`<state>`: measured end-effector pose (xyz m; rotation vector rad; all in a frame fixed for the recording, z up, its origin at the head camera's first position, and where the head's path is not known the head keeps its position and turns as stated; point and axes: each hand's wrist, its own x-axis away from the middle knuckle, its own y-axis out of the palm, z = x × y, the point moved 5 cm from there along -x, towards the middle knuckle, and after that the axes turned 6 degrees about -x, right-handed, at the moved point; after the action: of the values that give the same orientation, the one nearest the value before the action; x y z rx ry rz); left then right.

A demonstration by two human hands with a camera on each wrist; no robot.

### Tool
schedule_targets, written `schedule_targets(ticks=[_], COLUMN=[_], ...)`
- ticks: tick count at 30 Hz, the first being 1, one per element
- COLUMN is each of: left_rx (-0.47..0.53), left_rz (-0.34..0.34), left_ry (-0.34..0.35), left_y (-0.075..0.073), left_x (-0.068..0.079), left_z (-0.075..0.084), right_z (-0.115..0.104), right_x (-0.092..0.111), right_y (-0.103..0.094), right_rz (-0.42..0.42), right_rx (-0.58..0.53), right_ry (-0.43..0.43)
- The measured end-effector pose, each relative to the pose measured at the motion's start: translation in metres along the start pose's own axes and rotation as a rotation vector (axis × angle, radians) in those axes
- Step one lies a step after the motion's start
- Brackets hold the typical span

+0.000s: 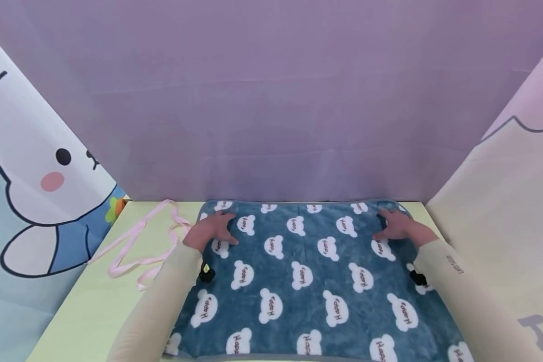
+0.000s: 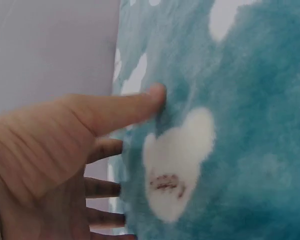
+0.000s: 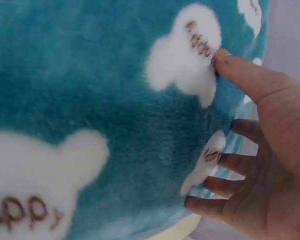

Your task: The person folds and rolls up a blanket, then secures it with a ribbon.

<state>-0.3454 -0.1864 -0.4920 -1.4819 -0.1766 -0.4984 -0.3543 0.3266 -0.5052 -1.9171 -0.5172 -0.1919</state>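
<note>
Head view shows my two bare hands reaching to the far corners of a blue-green bear-print blanket (image 1: pixel 321 281), which lies spread nearly flat on the yellow table (image 1: pixel 81 301), its far edge along the purple backdrop (image 1: pixel 298 125). My left hand (image 1: pixel 211 229) rests near the far left corner, my right hand (image 1: pixel 398 226) near the far right. Both are relaxed and grasp nothing: in each wrist view the fingers stand spread, thumb well apart, the tips against the plush near its edge. I judge that I place them so wide to keep the cloth smooth and square, pressing rather than pinching. A pink ribbon (image 1: pixel 138 229) lies loose to the left, partly hidden behind my left forearm, perhaps set aside to leave the fabric unobstructed.
</note>
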Motion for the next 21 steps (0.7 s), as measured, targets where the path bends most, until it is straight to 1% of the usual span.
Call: schedule_targets(ticks=[2, 4, 6, 8, 11, 13, 15, 18, 21], left_rx=[0.007, 0.003, 0.011, 0.008, -0.005, -0.011, 0.016, 0.137, 0.300], left_rz=[-0.016, -0.004, -0.001, -0.003, 0.023, 0.062, 0.101, 0.120, 0.085], left_ry=[-0.013, -0.020, -0.022, -0.014, 0.031, 0.101, 0.176, 0.284, 0.354], left_y=[0.001, 0.002, 0.003, 0.005, 0.008, 0.010, 0.014, 0.022, 0.031], left_x=[0.002, 0.004, 0.008, 0.014, 0.030, 0.045, 0.064, 0.099, 0.133], left_z=[-0.001, -0.004, -0.006, -0.008, -0.007, -0.004, -0.002, -0.003, -0.012], right_z=[-0.003, -0.009, -0.019, -0.029, -0.040, -0.042, -0.043, -0.042, -0.034], right_x=[0.001, 0.004, 0.011, 0.023, 0.048, 0.068, 0.088, 0.116, 0.138], right_y=[0.000, 0.000, -0.001, -0.003, -0.008, -0.010, -0.009, -0.001, 0.011], right_rz=[0.019, 0.029, 0.022, 0.011, 0.008, 0.023, 0.035, 0.048, 0.059], right_rx=[0.003, 0.003, 0.007, 0.020, 0.037, 0.052, 0.049, 0.045, 0.059], right_ry=[-0.023, -0.052, -0.082, -0.103, -0.123, -0.138, -0.163, -0.167, -0.136])
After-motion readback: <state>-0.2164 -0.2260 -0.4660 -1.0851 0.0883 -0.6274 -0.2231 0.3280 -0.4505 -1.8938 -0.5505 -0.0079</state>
